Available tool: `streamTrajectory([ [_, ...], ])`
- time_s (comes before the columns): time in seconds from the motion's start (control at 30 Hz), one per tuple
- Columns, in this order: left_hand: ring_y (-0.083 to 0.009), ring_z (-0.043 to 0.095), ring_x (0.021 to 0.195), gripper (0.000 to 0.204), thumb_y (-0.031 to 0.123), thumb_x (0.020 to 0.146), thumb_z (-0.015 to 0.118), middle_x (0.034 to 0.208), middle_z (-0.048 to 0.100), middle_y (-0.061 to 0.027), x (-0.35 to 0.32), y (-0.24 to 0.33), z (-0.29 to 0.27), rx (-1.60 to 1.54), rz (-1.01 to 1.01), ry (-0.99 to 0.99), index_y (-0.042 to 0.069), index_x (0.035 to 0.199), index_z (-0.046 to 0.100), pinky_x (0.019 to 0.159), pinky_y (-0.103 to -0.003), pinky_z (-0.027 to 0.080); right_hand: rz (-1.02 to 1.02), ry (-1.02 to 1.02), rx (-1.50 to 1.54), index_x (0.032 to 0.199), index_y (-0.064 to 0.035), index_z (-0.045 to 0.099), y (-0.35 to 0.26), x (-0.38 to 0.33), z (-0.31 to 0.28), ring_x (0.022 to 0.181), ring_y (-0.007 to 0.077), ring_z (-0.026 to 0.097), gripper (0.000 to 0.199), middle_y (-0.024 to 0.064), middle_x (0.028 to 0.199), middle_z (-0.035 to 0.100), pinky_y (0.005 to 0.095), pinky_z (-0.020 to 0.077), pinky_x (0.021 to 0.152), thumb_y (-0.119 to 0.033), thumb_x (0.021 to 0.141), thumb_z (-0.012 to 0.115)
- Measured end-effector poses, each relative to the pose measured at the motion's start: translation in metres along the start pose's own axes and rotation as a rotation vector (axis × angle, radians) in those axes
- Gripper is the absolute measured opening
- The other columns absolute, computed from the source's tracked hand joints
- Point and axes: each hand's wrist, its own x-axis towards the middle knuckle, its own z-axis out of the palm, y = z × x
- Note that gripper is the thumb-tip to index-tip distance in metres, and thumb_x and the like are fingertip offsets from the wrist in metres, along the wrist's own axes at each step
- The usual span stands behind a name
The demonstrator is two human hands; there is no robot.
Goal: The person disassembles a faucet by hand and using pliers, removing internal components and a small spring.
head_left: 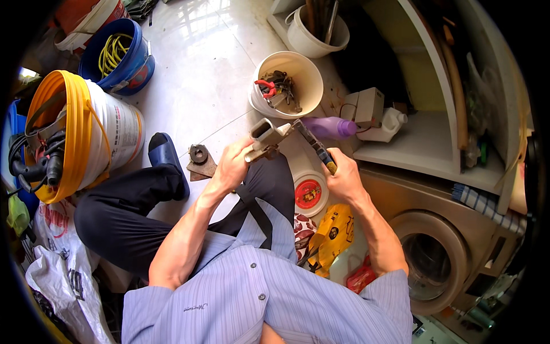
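My left hand (230,166) is closed round a beige, hollow piece (264,135) with a rectangular opening at its top; its exact kind is unclear. In my right hand (344,175) is a hand tool (314,143) that looks like pliers, with a dark body and a yellow-marked grip. The tool's upper end comes up to the beige piece's right side; whether it grips the piece cannot be made out. Both are held above my bent right knee. Just beyond them stands a white bucket (312,77) with red-handled and dark metal tools inside.
A dark roll (198,154) lies on a brown plate (203,169) on the floor. Tool buckets, yellow-rimmed (114,126) and blue (137,77), stand left. To the right are a purple bottle (329,127), a white jug (389,126), a shelf (418,150) and a washing machine (378,192).
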Motion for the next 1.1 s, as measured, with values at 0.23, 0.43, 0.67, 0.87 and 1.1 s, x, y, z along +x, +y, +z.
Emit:
streamTrajectory([
  [0.23,-0.0123,0.063,0.097,0.040,0.019,0.094,0.063,0.104,0.071,-0.0033,-0.004,0.056,0.011,-0.034,-0.265,-0.195,0.000,0.128,0.065,0.088,-0.030,0.049,0.063,0.005,-0.002,0.113,-0.0003,0.060,0.014,-0.006,0.003,0.094,0.0458,0.066,0.030,0.0257,0.098,0.067,0.0473,0.0527,0.081,0.001,0.083,0.064],
  [0.43,-0.0058,0.059,0.080,0.044,0.044,0.105,0.058,0.085,0.064,0.0000,0.007,0.044,0.013,-0.316,-0.431,-0.111,0.000,0.108,0.068,0.075,-0.025,0.050,-0.033,0.019,-0.040,0.114,-0.0019,0.061,0.012,-0.002,0.007,0.084,0.0407,0.068,0.028,0.0225,0.091,0.068,0.0422,0.0538,0.076,-0.002,0.086,0.066],
  [0.67,-0.0123,0.059,0.099,0.049,0.043,0.103,0.060,0.112,0.062,-0.0069,0.001,0.024,0.013,-0.356,-0.134,0.079,0.003,0.129,0.058,0.081,-0.026,0.051,0.087,-0.030,-0.015,0.112,0.0009,0.059,0.008,0.001,0.005,0.095,0.0467,0.066,0.028,0.0266,0.099,0.068,0.0477,0.0527,0.082,0.000,0.084,0.064],
  [0.87,-0.0159,0.062,0.103,0.064,0.012,0.083,0.083,0.117,0.064,-0.0077,-0.009,0.034,0.019,0.381,0.391,0.065,0.003,0.140,0.054,0.089,-0.031,0.053,0.070,-0.017,-0.050,0.113,0.0008,0.059,0.017,0.006,0.003,0.097,0.0475,0.065,0.032,0.0273,0.100,0.068,0.0488,0.0525,0.084,0.001,0.082,0.063],
  [1.1,-0.0087,0.058,0.065,0.051,0.040,0.102,0.057,0.084,0.067,-0.0056,0.018,0.043,-0.011,-0.509,-0.473,-0.155,0.000,0.133,0.055,0.056,-0.024,0.044,0.000,-0.060,-0.039,0.110,0.0006,0.059,0.009,0.006,-0.002,0.096,0.0474,0.065,0.030,0.0271,0.100,0.067,0.0486,0.0523,0.084,0.002,0.080,0.060],
])
